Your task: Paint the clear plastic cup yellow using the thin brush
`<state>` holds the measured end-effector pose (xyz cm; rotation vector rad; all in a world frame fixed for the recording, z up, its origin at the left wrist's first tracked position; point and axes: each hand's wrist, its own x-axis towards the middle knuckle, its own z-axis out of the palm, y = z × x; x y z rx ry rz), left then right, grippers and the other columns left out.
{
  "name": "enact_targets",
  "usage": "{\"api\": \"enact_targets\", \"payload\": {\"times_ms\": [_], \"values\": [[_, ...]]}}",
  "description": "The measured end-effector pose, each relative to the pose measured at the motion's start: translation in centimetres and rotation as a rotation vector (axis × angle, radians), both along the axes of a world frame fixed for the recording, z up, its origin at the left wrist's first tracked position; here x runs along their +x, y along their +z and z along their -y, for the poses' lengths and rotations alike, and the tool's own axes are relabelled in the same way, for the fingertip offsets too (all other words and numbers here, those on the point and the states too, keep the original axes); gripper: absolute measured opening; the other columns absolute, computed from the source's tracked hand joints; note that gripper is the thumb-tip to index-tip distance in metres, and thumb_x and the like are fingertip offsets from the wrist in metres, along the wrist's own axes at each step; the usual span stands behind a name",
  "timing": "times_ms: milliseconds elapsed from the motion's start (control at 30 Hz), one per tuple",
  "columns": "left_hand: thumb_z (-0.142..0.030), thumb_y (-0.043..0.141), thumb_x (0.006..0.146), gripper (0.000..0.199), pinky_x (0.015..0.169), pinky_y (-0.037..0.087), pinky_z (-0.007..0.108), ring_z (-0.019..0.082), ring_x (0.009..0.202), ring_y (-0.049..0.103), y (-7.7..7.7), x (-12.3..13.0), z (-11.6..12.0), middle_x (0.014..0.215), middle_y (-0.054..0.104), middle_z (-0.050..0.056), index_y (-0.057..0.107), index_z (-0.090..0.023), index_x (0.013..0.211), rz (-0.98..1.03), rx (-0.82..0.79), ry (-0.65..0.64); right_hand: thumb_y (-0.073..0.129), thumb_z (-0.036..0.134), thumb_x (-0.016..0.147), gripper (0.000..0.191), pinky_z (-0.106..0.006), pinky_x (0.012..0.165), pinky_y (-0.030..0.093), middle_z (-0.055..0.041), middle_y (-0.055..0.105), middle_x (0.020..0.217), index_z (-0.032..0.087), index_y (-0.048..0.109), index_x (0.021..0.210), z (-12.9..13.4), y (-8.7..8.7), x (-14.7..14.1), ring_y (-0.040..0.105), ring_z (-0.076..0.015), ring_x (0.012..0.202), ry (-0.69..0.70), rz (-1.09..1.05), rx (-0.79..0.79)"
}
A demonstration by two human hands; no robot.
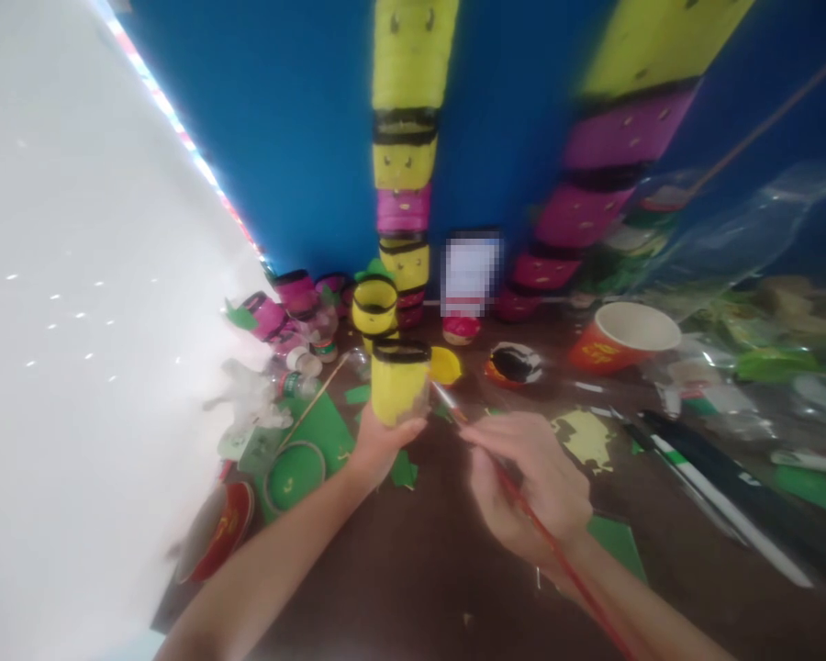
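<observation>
My left hand (385,445) is wrapped round the lower part of a yellow-painted cup (397,386) with a black rim, holding it upright. In my right hand (533,477) is a paintbrush (516,491) with a long red handle, gripped like a pen. Its bristles point at the cup's right side, close to it; I cannot tell whether they touch. Behind the cup lie a small dish of yellow paint (446,365) and a dish of black paint (515,364). A yellow ring-like cup (375,308) with a black edge stands just beyond.
A red paper cup (623,338) stands at the right, near pens (722,505) and clear plastic. Green paper (317,431) and a clear ring lie at the left, by a tipped red bowl (224,532). Stacked yellow and pink cups (403,165) rise against the blue wall.
</observation>
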<state>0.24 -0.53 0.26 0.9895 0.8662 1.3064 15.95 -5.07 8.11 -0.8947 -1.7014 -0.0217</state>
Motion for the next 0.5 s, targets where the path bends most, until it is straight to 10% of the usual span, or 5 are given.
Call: {"api": "enact_targets", "payload": {"times_ms": [500], "values": [[-0.027,0.077,0.061,0.052,0.092,0.045,0.042,0.025,0.098,0.061,-0.06,-0.05,0.06,0.105,0.066,0.010,0.060,-0.016,0.108,-0.023,0.011,-0.007,0.057,0.002,0.068,0.028,-0.034,0.069,0.050,-0.0039,0.067,0.078,0.019,0.060,0.091,-0.17,-0.52,-0.19,0.063,-0.0165,0.073,-0.014,0.024,-0.026]]}}
